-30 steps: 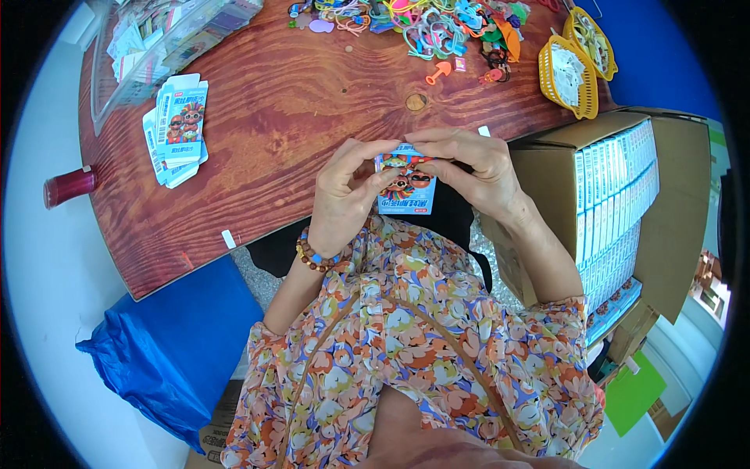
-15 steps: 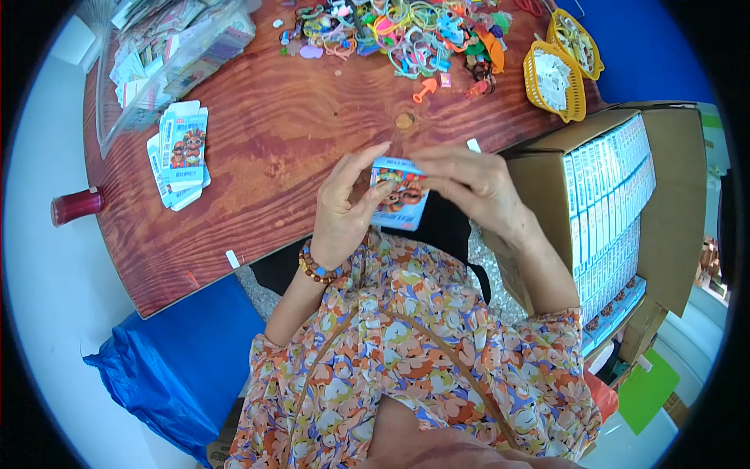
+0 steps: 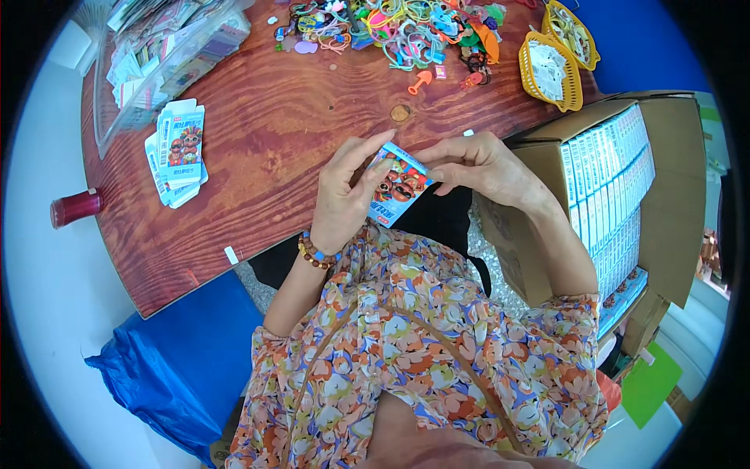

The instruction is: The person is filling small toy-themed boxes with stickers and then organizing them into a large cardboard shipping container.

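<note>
We see the left hand holding a small blue picture box by its left side, the thumb laid on the printed face and the index finger stretched out to the upper corner. The box sits askew between both hands, before the person's chest at the near edge of the table. The right hand is at the box's right end, thumb and index finger parted by a narrow gap; they come up to the edge, but we cannot tell whether they pinch it. Beyond them we find a heap of colourful trinkets, and toward the left a pile of flat cartons. Beside the right forearm stands an open cardboard box packed with similar boxes.
</note>
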Available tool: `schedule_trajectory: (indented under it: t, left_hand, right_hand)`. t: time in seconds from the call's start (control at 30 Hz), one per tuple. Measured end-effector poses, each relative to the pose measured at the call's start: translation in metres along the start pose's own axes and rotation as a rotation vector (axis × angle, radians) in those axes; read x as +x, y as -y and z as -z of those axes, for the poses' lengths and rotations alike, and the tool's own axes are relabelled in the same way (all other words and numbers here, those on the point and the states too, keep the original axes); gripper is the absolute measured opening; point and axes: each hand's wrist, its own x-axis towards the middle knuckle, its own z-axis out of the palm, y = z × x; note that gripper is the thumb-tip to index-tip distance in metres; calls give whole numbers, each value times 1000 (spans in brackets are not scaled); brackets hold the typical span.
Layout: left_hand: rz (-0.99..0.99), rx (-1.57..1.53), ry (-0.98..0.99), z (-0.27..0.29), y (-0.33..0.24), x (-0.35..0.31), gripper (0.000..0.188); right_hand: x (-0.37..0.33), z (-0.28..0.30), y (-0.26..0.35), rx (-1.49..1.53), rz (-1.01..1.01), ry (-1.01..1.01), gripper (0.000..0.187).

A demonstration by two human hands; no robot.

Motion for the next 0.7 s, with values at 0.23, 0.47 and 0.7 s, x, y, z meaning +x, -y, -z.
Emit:
schedule_trajectory:
  t: [0.23, 0.47, 0.7]
  left_hand:
    - [-7, -3, 10, 5, 4, -2, 36]
    - [19, 1, 9, 6, 4, -1, 37]
    - [-79, 208, -38, -2, 2, -4, 34]
  right_hand:
    - [4, 0, -2, 4, -33, 32, 30]
    - [5, -2, -1, 21, -21, 28, 30]
    - [5, -12, -8, -469, 170, -80, 25]
